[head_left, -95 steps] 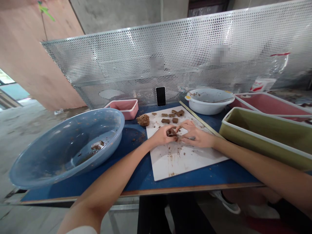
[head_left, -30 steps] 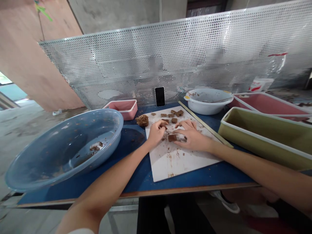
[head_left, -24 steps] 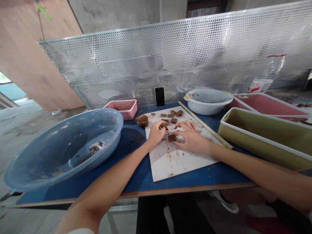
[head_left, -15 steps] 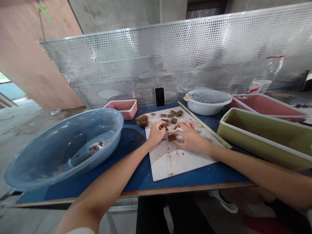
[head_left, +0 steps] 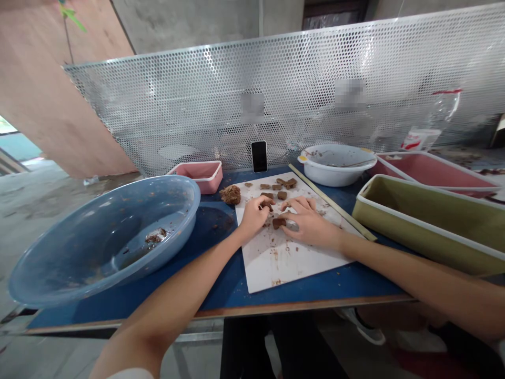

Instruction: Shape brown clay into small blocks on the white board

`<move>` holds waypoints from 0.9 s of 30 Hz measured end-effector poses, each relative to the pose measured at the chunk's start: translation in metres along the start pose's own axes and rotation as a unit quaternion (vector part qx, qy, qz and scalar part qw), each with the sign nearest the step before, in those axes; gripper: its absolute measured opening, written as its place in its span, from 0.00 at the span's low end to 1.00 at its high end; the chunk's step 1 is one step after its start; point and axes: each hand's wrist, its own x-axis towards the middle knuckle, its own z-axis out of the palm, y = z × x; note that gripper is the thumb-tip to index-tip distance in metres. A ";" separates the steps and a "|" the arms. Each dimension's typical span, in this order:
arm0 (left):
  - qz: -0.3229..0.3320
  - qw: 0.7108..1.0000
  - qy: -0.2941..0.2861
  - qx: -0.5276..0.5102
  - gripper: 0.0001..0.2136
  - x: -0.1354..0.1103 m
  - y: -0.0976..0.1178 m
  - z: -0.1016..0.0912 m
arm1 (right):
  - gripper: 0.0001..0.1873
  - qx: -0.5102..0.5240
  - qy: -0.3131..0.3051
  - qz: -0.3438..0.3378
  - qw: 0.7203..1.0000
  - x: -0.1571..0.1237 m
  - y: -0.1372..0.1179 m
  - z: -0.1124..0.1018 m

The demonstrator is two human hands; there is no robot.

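Note:
Both my hands rest on a white board [head_left: 292, 258] smeared with brown clay. My left hand [head_left: 254, 215] is curled, its fingertips pinching a small brown clay piece [head_left: 268, 203]. My right hand [head_left: 307, 221] lies flat on the board with fingers spread, its fingertips touching a squared brown clay block [head_left: 278, 222]. Several more small clay blocks [head_left: 281, 185] lie at the board's far end. A rough clay lump [head_left: 231, 195] sits at the board's far left corner.
A big blue basin [head_left: 102, 237] with clay scraps fills the table's left. Behind stand a pink tray [head_left: 199, 175], a phone [head_left: 259, 156] and a white bowl [head_left: 335, 164]. A wooden strip [head_left: 331, 202], an olive trough [head_left: 430, 221] and a pink trough [head_left: 434, 171] lie right. A perforated metal screen [head_left: 276, 100] backs the table.
Since 3.2 s ago my hands parted from working one piece together. The left moved up the board to a small piece, and a squared block now lies by my right fingertips. Last second: almost still.

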 end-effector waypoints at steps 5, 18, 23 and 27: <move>-0.006 1.000 -0.005 0.005 0.14 0.001 -0.001 0.000 | 0.12 -0.003 -0.010 0.000 1.000 -0.001 -0.001 -0.004; 0.007 1.000 -0.013 0.014 0.14 0.001 -0.005 0.001 | 0.09 -0.026 -0.011 0.003 1.000 -0.001 -0.006 -0.006; 0.000 1.000 -0.016 0.023 0.14 0.000 -0.002 0.000 | 0.06 -0.008 -0.009 0.008 1.000 0.000 -0.006 -0.007; 0.000 1.000 -0.018 0.025 0.14 0.000 -0.002 0.000 | 0.06 0.000 -0.018 0.015 1.000 0.000 -0.008 -0.007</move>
